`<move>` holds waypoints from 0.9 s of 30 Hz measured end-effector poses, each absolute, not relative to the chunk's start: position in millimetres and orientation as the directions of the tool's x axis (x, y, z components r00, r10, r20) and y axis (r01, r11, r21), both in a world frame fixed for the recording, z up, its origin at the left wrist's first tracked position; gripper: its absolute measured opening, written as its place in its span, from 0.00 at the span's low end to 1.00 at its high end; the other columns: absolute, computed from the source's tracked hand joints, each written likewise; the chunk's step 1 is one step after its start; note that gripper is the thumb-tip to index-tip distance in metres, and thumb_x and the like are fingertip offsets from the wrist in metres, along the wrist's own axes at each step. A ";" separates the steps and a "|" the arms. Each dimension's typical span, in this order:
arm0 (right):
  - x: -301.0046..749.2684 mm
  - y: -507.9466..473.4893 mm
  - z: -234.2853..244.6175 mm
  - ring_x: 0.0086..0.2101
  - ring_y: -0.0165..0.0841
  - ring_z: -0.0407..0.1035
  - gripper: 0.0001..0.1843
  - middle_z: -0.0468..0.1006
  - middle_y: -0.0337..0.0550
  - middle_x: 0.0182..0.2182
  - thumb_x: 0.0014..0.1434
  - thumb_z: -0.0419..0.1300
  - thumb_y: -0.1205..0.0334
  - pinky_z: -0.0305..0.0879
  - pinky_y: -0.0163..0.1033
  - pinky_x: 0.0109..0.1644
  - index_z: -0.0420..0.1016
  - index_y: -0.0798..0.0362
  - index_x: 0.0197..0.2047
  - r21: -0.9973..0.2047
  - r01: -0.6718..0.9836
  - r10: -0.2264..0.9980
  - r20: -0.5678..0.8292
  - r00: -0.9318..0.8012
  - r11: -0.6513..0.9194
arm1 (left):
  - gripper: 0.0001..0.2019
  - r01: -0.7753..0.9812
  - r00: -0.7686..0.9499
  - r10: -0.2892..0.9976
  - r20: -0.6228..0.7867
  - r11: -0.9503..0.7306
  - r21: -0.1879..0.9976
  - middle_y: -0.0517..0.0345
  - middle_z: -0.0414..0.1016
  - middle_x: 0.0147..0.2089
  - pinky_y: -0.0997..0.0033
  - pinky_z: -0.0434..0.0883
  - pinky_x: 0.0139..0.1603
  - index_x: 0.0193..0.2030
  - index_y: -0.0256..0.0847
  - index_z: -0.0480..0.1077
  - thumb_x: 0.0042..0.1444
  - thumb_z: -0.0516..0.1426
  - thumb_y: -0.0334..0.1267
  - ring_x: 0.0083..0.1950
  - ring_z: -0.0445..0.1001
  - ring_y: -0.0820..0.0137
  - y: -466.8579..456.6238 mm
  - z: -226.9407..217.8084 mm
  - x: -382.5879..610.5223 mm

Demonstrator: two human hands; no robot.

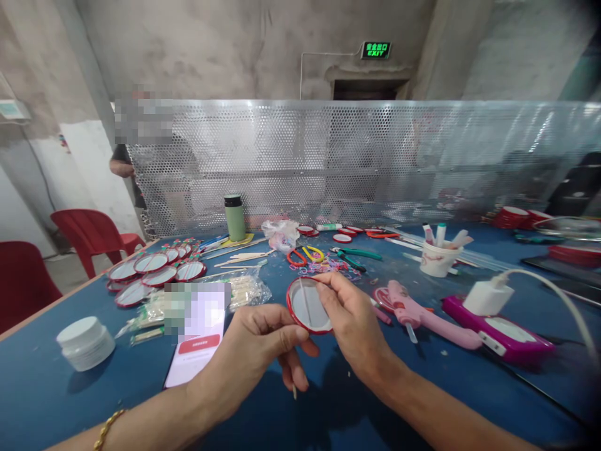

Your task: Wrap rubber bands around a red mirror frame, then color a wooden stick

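A round red-rimmed disc [300, 307] with a pale inside is held up in front of me, tilted, a thin line like a stick running across its face. My right hand [350, 322] grips its right edge, thumb on the face and fingers behind. My left hand [270, 341] is closed beside the lower left rim, thumb and forefinger close to it; whether they touch the rim I cannot tell. The pale tip of a thin wooden stick [295, 392] pokes out below the left fingers, the rest hidden in the hand.
Left lie red-rimmed discs [159, 276], a lit phone [200, 338], bagged sticks [241, 289] and a white jar [85, 343]. Beyond are pliers [359, 253], scissors [305, 255] and a green bottle [235, 219]. Right are a pink glue gun [432, 322], a pen cup [439, 260] and a purple power strip [502, 332].
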State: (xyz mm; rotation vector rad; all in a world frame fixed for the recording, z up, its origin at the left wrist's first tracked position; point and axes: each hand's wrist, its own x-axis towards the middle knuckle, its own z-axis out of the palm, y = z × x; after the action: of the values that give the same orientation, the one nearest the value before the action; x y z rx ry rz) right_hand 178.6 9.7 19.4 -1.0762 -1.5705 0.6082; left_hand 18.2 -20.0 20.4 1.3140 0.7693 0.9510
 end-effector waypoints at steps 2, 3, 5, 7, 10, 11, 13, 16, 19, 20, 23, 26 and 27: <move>177.7 10.3 18.5 0.28 0.32 0.67 0.13 0.75 0.41 0.29 0.63 0.51 0.55 0.63 0.35 0.30 0.71 0.54 0.39 -0.846 0.295 0.888 0.459 -0.017 0.443 | 0.14 -0.144 0.434 0.898 0.070 -0.007 0.990 0.54 0.75 0.20 0.77 0.71 0.22 0.30 0.32 0.73 0.55 0.62 0.44 0.20 0.75 0.71 -19.7 19.9 18.6; 177.3 10.6 17.8 0.27 0.32 0.66 0.13 0.75 0.41 0.29 0.63 0.51 0.55 0.62 0.35 0.30 0.71 0.54 0.38 -0.856 0.279 0.894 0.447 -0.021 0.434 | 0.14 -0.148 0.436 0.897 0.077 -0.013 0.989 0.54 0.76 0.20 0.77 0.71 0.22 0.29 0.32 0.73 0.55 0.62 0.44 0.20 0.75 0.71 -19.6 19.5 18.8; 176.4 10.4 16.3 0.27 0.31 0.65 0.13 0.74 0.40 0.29 0.63 0.52 0.54 0.61 0.34 0.30 0.72 0.53 0.38 -0.872 0.251 0.904 0.428 -0.024 0.420 | 0.15 -0.155 0.438 0.894 0.095 -0.029 0.987 0.54 0.76 0.20 0.76 0.72 0.22 0.29 0.32 0.73 0.55 0.62 0.45 0.20 0.75 0.71 -19.4 18.7 19.2; 175.6 9.4 15.4 0.27 0.31 0.65 0.13 0.74 0.39 0.29 0.63 0.52 0.55 0.61 0.34 0.30 0.72 0.53 0.38 -0.883 0.230 0.909 0.416 -0.025 0.410 | 0.15 -0.162 0.433 0.894 0.115 -0.049 0.986 0.54 0.76 0.21 0.76 0.73 0.23 0.29 0.32 0.73 0.55 0.62 0.46 0.20 0.75 0.71 -19.4 17.9 19.8; 174.6 7.4 15.2 0.27 0.30 0.64 0.12 0.73 0.39 0.29 0.63 0.53 0.54 0.60 0.33 0.29 0.72 0.53 0.37 -0.891 0.207 0.913 0.406 -0.036 0.405 | 0.15 -0.169 0.424 0.895 0.135 -0.069 0.983 0.53 0.77 0.21 0.75 0.73 0.23 0.29 0.32 0.73 0.54 0.63 0.46 0.20 0.76 0.71 -19.7 16.6 20.6; 174.4 6.8 15.3 0.27 0.30 0.64 0.12 0.73 0.38 0.28 0.63 0.53 0.54 0.59 0.33 0.29 0.72 0.53 0.37 -0.893 0.201 0.914 0.404 -0.038 0.403 | 0.15 -0.171 0.423 0.895 0.138 -0.071 0.983 0.53 0.77 0.21 0.75 0.73 0.24 0.29 0.32 0.73 0.54 0.63 0.46 0.20 0.76 0.71 -19.8 16.1 20.7; 174.2 6.1 15.5 0.26 0.30 0.63 0.12 0.72 0.37 0.27 0.64 0.53 0.54 0.59 0.33 0.28 0.72 0.52 0.37 -0.896 0.191 0.916 0.400 -0.039 0.400 | 0.16 -0.170 0.424 0.895 0.141 -0.075 0.983 0.53 0.77 0.21 0.75 0.73 0.24 0.29 0.33 0.73 0.54 0.62 0.47 0.21 0.76 0.71 -20.0 14.7 20.9; 174.0 5.4 15.3 0.25 0.29 0.62 0.13 0.72 0.37 0.25 0.64 0.53 0.54 0.58 0.32 0.28 0.73 0.53 0.37 -0.898 0.190 0.917 0.396 -0.043 0.396 | 0.16 -0.158 0.425 0.894 0.141 -0.081 0.984 0.53 0.77 0.22 0.74 0.74 0.26 0.29 0.33 0.74 0.55 0.62 0.47 0.21 0.76 0.71 -20.5 12.6 21.1; 173.9 5.0 14.4 0.26 0.29 0.63 0.12 0.72 0.37 0.25 0.64 0.53 0.54 0.58 0.32 0.28 0.73 0.53 0.38 -0.895 0.193 0.915 0.400 -0.056 0.403 | 0.16 -0.150 0.428 0.894 0.132 -0.073 0.986 0.53 0.77 0.22 0.74 0.74 0.27 0.30 0.33 0.74 0.55 0.62 0.47 0.22 0.77 0.70 -21.7 11.2 22.5; 173.8 5.0 14.0 0.26 0.29 0.63 0.12 0.72 0.37 0.25 0.64 0.53 0.54 0.58 0.32 0.28 0.73 0.53 0.38 -0.893 0.193 0.913 0.403 -0.060 0.407 | 0.15 -0.150 0.431 0.893 0.127 -0.068 0.986 0.53 0.77 0.22 0.74 0.75 0.27 0.31 0.33 0.75 0.55 0.62 0.47 0.22 0.77 0.70 -22.1 11.0 23.3; 173.8 5.4 13.4 0.26 0.29 0.63 0.12 0.72 0.37 0.25 0.64 0.53 0.55 0.59 0.32 0.28 0.72 0.53 0.37 -0.891 0.198 0.912 0.407 -0.054 0.409 | 0.15 -0.157 0.435 0.893 0.115 -0.050 0.986 0.54 0.77 0.22 0.75 0.74 0.27 0.31 0.33 0.74 0.54 0.63 0.46 0.22 0.76 0.71 -22.3 11.2 25.7; 174.7 6.7 14.2 0.26 0.29 0.63 0.12 0.72 0.37 0.26 0.64 0.53 0.55 0.59 0.33 0.29 0.71 0.53 0.36 -0.890 0.204 0.912 0.409 -0.043 0.408 | 0.16 -0.142 0.451 0.889 0.084 -0.022 0.990 0.54 0.76 0.22 0.76 0.73 0.25 0.29 0.32 0.74 0.53 0.63 0.46 0.21 0.76 0.72 -20.4 12.2 25.6; 175.5 7.2 14.9 0.26 0.30 0.63 0.12 0.72 0.38 0.26 0.64 0.52 0.55 0.60 0.33 0.29 0.70 0.53 0.36 -0.888 0.208 0.911 0.410 -0.044 0.410 | 0.16 -0.121 0.460 0.886 0.063 -0.008 0.993 0.54 0.76 0.21 0.76 0.73 0.24 0.29 0.32 0.73 0.53 0.63 0.46 0.21 0.75 0.72 -19.4 13.1 24.4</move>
State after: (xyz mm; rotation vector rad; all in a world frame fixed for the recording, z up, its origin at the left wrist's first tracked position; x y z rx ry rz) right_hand 175.5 7.2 14.9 -1.0323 -1.5329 0.7772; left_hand 24.4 -19.4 13.1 1.3407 0.7515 0.9269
